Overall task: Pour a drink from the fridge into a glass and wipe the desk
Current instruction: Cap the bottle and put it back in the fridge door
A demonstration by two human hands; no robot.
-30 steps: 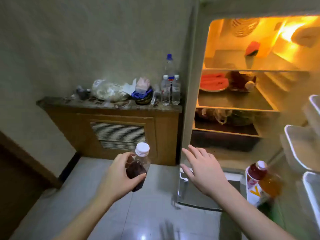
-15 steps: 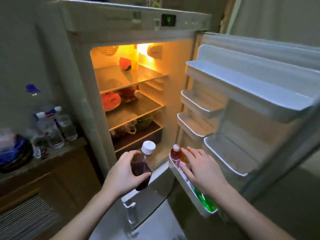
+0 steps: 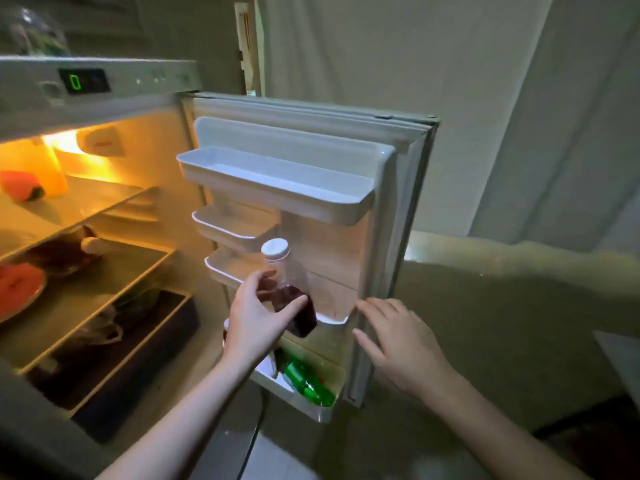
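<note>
My left hand (image 3: 256, 320) grips a clear bottle (image 3: 289, 289) with a white cap and dark red drink in its lower half. I hold it upright in front of the open fridge door (image 3: 388, 209). My right hand (image 3: 398, 344) is open with fingers spread, and its fingertips sit at the door's outer edge near the lower shelf. The fridge (image 3: 104, 258) stands open and lit on the left. No glass or desk is in view.
White door shelves (image 3: 277, 183) hang inside the door; the bottom one holds a green bottle (image 3: 304, 379). Glass shelves carry a watermelon slice (image 3: 17, 285), a dark bowl and bags. A curtain (image 3: 519, 98) hangs behind the door. A green display reads 0.
The view has swung right, from the cabinet and fridge interior to the door. My right hand moved from the bottles in the bottom door shelf to the door's outer edge. The left hand keeps its bottle.
</note>
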